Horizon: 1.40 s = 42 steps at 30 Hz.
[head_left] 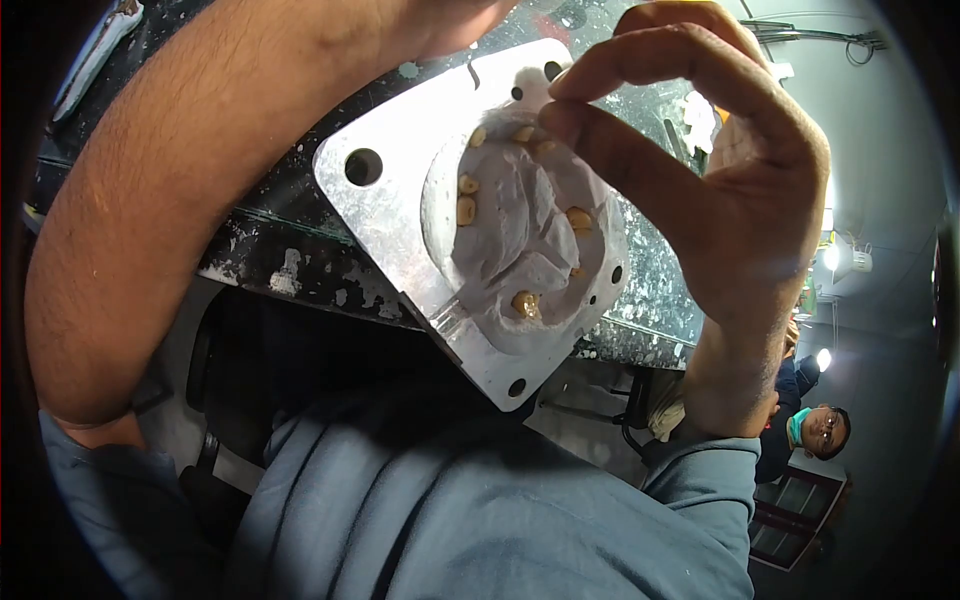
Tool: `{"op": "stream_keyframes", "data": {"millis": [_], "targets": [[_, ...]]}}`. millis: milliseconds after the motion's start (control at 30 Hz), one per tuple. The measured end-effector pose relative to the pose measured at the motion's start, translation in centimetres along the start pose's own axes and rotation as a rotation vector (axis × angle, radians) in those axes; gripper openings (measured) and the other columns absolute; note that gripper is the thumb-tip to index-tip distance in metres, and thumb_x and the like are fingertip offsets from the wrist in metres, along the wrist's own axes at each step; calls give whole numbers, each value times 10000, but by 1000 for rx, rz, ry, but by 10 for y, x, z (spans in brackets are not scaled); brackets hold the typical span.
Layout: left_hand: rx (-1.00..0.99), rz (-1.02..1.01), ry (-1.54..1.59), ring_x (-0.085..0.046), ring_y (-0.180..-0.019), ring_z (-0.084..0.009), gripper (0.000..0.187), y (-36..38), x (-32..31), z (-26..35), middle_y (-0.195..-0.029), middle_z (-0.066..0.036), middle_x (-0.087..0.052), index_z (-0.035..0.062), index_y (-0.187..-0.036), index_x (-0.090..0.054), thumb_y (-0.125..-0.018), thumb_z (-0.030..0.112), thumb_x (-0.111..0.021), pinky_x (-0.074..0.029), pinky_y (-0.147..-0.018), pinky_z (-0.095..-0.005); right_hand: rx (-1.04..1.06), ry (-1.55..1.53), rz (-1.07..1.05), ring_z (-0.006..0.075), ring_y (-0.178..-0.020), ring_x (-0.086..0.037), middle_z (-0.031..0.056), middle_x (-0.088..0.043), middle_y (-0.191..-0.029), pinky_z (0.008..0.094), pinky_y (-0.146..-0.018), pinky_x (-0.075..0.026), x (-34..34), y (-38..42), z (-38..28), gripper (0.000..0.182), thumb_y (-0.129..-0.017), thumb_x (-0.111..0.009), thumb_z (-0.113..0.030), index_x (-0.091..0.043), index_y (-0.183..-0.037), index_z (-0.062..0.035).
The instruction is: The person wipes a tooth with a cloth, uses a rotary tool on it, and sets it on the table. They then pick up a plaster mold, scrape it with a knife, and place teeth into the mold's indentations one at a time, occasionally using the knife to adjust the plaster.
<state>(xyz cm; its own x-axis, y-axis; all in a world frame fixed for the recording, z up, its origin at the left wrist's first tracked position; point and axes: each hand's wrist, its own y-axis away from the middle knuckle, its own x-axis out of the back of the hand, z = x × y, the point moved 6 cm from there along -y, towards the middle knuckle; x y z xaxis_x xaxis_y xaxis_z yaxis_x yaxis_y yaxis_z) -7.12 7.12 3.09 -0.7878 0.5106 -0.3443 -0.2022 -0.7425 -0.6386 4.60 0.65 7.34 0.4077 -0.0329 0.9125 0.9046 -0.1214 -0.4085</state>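
A metal dental flask half [385,225], roughly diamond-shaped with holes at its corners, lies before me at the bench edge. White plaster [500,215] fills its round recess, and several yellowish teeth [466,210] are set around it. One shinier amber tooth [526,304] sits toward the near end. My right hand [740,170] is above the flask's far right side, thumb and index fingertips pinched close together near the rim; anything between them is too small to make out. My left hand [465,28] reaches past the far side, its fingers cut off by the top of the view.
The dark bench [300,265] is spattered with white plaster. A white lump [700,120] lies on it behind my right hand, and a long whitish tool [95,65] at upper left. A chair [225,390] stands below. Another person [800,430] is in the background right.
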Motion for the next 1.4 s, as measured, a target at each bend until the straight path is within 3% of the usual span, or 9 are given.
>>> {"op": "stream_keyframes", "data": {"millis": [400, 467, 567, 667, 733, 900, 933, 1100, 1400], "targets": [[-2, 11, -18, -604, -923, -130, 269, 2, -4, 6, -990, -65, -666, -32, -1148, -671, -975, 173, -657, -487, -931, -283, 2, -7, 13, 181, -878, -705, 131, -742, -970, 301, -803, -558, 1, 0, 2, 176, -823, -768, 10, -686, -979, 10], [141, 88, -15, -603, -915, -125, 262, 5, -4, 8, -987, -66, -665, -29, -1153, -670, -984, 170, -645, -489, -927, -281, -7, -17, 21, 182, -874, -707, 135, -742, -972, 300, -800, -559, 2, 1, 4, 174, -827, -766, 9, -683, -980, 12], [-6, -14, -3, -614, -917, -120, 259, 7, -2, 6, -972, -62, -674, -19, -1165, -673, -988, 167, -638, -494, -926, -279, -51, -65, 73, 184, -869, -709, 140, -741, -975, 297, -795, -561, 9, 6, 15, 170, -834, -763, 7, -679, -981, 15], [88, 87, -16, -627, -928, -120, 254, 2, 0, 0, -960, -57, -682, -12, -1173, -675, -989, 158, -635, -498, -925, -278, -207, -85, 275, 186, -864, -711, 145, -741, -977, 295, -791, -564, 22, 17, 36, 167, -840, -760, 5, -674, -982, 18], [87, 67, -87, -636, -942, -122, 248, -1, -1, -3, -964, -55, -689, -11, -1171, -677, -990, 155, -638, -506, -930, -282, -437, -272, 580, 155, -767, -665, 139, -738, -912, 286, -724, -517, 27, 24, 51, 141, -812, -780, -22, -707, -917, 37], [75, 90, -43, -644, -988, -137, 232, 3, 4, -2, -1039, -81, -682, -12, -1139, -678, -988, 161, -651, -515, -935, -286, -213, -293, 200, 148, -807, -697, 82, -745, -860, 294, -758, -530, 4, 25, 51, 184, -802, -828, -106, -745, -924, 5], [47, 66, -14, -647, -1004, -144, 227, 4, 4, 0, -1068, -90, -677, -12, -1127, -679, -987, 165, -656, -516, -937, -287, -215, -21, 142, 153, -787, -689, 74, -737, -840, 293, -746, -528, 7, 5, 17, 169, -793, -824, -78, -740, -916, 3], [53, 65, -36, -645, -1007, -149, 241, 4, 5, -1, -1082, -94, -679, -18, -1148, -673, -983, 158, -662, -513, -938, -289, -79, -72, 90, 152, -785, -686, 74, -736, -839, 293, -743, -527, -6, 2, 12, 168, -793, -823, -75, -738, -916, 2], [82, 184, -132, -635, -958, -142, 226, 4, -1, 2, -1029, -78, -699, -5, -1108, -699, -973, 173, -667, -499, -930, -283, -56, -99, 75, 151, -780, -681, 73, -733, -838, 292, -737, -525, -7, 0, 14, 166, -794, -820, -70, -735, -917, 1]]}}
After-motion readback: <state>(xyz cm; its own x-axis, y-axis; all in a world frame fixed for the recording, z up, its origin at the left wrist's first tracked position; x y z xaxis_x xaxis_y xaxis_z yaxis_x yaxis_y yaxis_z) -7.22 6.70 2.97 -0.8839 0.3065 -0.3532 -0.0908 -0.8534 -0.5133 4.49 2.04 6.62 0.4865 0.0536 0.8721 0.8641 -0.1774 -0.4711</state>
